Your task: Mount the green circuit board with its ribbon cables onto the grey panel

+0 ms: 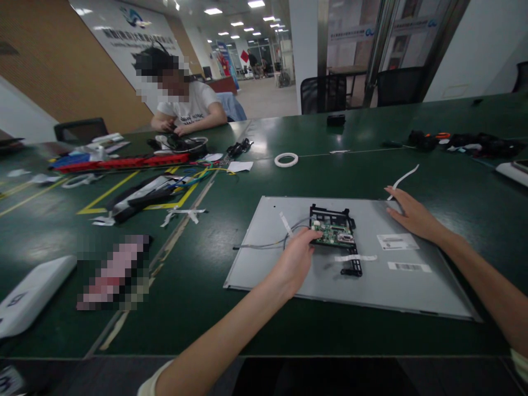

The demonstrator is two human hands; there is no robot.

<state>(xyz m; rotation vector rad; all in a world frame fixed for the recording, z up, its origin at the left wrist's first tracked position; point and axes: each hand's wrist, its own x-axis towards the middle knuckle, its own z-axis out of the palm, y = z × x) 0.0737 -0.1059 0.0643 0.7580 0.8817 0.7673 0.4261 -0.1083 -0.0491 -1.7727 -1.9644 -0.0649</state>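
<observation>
A grey flat panel [264, 269] with printed labels lies on the green table. On it rests a black plastic bracket [330, 212] with a green circuit board [330, 234]. My left hand [301, 253] grips the board's left edge, its fingertips partly hidden. Grey cables [264, 246] run out leftward past that hand. One strip of white tape [357, 258] crosses the bracket's lower arm, and another tape piece [285, 224] stands by my left knuckles. At the panel's far right edge, my right hand [412, 214] has a loose strip of white tape [406, 179] at its fingertips, thumb apart.
A tape roll [286, 160] lies beyond the panel. To the left are a pixelated pink object [113, 272], a white device [35, 294], a black pouch [142, 198] and tape scraps [183, 214]. Across the table, a person [187, 104] handles dark items. Black gear [482, 144] lies far right.
</observation>
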